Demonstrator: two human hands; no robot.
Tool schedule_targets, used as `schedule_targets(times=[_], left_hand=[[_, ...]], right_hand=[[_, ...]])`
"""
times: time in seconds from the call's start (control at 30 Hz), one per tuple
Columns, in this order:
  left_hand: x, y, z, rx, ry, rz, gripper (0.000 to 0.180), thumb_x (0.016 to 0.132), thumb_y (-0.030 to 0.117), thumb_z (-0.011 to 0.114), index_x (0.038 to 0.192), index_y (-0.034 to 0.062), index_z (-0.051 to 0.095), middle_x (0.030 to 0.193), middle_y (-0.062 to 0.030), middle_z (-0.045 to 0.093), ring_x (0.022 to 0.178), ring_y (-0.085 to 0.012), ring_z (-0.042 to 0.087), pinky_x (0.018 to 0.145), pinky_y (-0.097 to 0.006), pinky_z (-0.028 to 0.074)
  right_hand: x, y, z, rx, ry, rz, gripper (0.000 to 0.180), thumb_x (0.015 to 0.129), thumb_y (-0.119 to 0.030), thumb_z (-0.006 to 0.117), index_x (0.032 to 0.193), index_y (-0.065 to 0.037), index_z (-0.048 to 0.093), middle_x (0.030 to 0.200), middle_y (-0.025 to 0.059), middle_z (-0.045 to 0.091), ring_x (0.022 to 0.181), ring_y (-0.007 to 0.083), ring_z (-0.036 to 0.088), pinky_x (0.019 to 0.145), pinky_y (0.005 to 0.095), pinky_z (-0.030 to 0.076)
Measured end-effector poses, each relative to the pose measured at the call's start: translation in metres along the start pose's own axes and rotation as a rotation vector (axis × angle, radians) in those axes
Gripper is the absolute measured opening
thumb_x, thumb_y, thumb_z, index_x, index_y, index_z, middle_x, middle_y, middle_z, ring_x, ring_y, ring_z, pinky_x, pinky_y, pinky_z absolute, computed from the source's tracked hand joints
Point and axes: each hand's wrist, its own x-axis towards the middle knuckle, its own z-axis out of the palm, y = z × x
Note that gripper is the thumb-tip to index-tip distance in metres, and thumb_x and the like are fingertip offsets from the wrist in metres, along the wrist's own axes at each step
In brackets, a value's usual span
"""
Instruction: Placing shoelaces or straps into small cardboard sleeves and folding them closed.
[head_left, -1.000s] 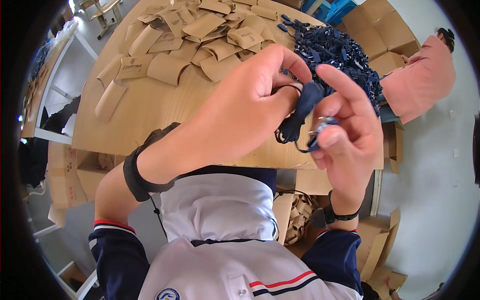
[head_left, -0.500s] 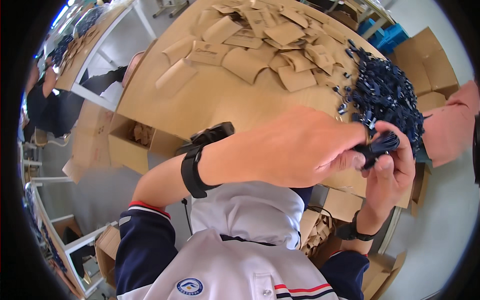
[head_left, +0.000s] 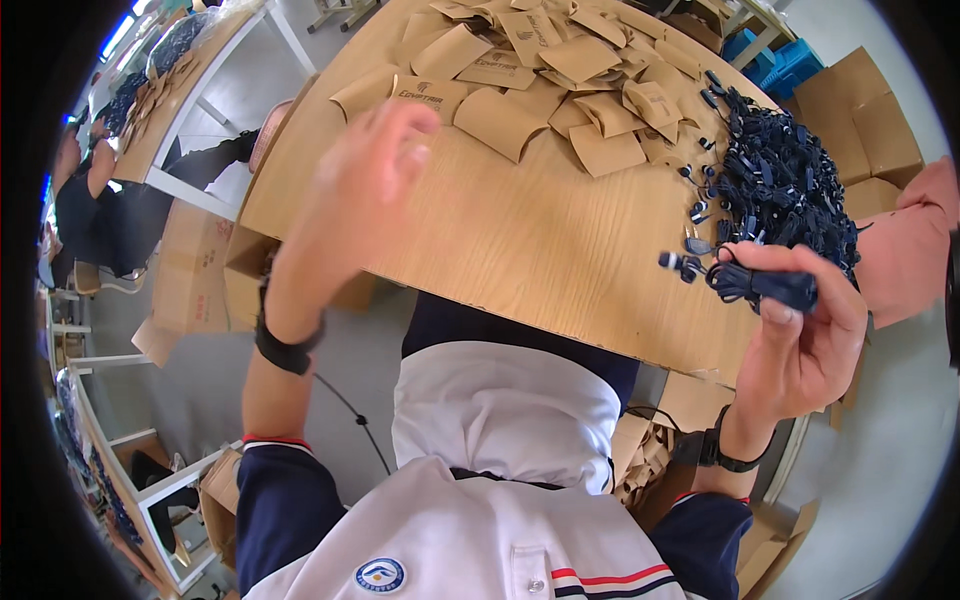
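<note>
My right hand is closed on a bundle of dark blue earphones, pinching it between thumb and fingers above the table's near right part. The earbuds and a looped cord stick out to the left of the grip. My left hand is raised over the table's left part, close to the brown paper pillow boxes. Motion smears its fingers, so whether they hold anything is unclear. Just beyond my right hand lies a large heap of dark blue earphones.
The wooden table curves in front of me. An open carton stands beyond the heap, near blue bins. At the right edge is pink cloth. A box of brown paper pieces sits below the table edge. Another person sits at far left.
My left hand has left the earphone bundle and swung left toward the pillow boxes. My right hand keeps the bundle, now more plainly visible, and has shifted slightly right.
</note>
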Motion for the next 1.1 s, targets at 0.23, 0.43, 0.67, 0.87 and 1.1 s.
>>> schedule_targets(times=[0.23,0.43,0.67,0.87,1.1], left_hand=[[0.027,0.016,0.037,0.259,-0.08,0.321,0.036,0.089,0.016,0.059,0.123,0.0051,0.052,0.126,-0.0124,0.049,0.114,-0.0305,0.049,0.095,-0.037,0.042],[0.028,0.022,0.057,0.239,-0.077,0.359,0.04,0.083,0.018,0.065,0.118,0.0028,0.052,0.122,-0.0139,0.049,0.115,-0.0345,0.045,0.092,-0.038,0.042],[0.014,0.001,0.049,0.276,-0.009,0.13,0.023,0.082,0.005,0.059,0.103,0.0004,0.052,0.112,-0.0174,0.054,0.104,-0.034,0.053,0.087,-0.041,0.045],[-0.01,0.063,0.031,-0.607,-0.139,0.145,0.028,0.086,0.002,0.056,0.114,0.0003,0.054,0.104,-0.0071,0.06,0.092,-0.0169,0.058,0.085,-0.028,0.045],[-0.034,0.134,0.068,-1.131,-0.284,-0.029,0.024,0.08,-0.001,0.065,0.103,-0.0006,0.057,0.093,-0.011,0.064,0.083,-0.0191,0.062,0.069,-0.029,0.05]], right_hand=[[0.01,0.0,-0.004,-0.052,0.043,-0.073,0.037,0.089,0.004,0.06,0.124,0.011,0.051,0.094,0.027,0.067,0.086,0.0297,0.068,0.081,0.0379,0.056],[0.025,-0.009,-0.001,-0.306,-0.049,-0.111,0.039,0.095,-0.01,0.057,0.12,0.02,0.048,0.088,0.0278,0.065,0.075,0.029,0.066,0.071,0.0407,0.058],[0.041,-0.007,-0.013,-0.25,-0.043,-0.26,0.038,0.094,-0.006,0.057,0.12,0.02,0.047,0.09,0.03,0.065,0.073,0.0264,0.065,0.067,0.0339,0.057],[0.044,-0.026,0.003,-0.639,0.232,-0.34,0.034,0.093,-0.006,0.059,0.111,0.022,0.052,0.094,0.0307,0.064,0.072,0.0249,0.064,0.065,0.0295,0.055],[0.039,-0.048,0.035,-0.485,0.082,-0.433,0.042,0.096,-0.015,0.054,0.115,0.023,0.05,0.096,0.0321,0.06,0.065,0.0283,0.061,0.058,0.035,0.057]])
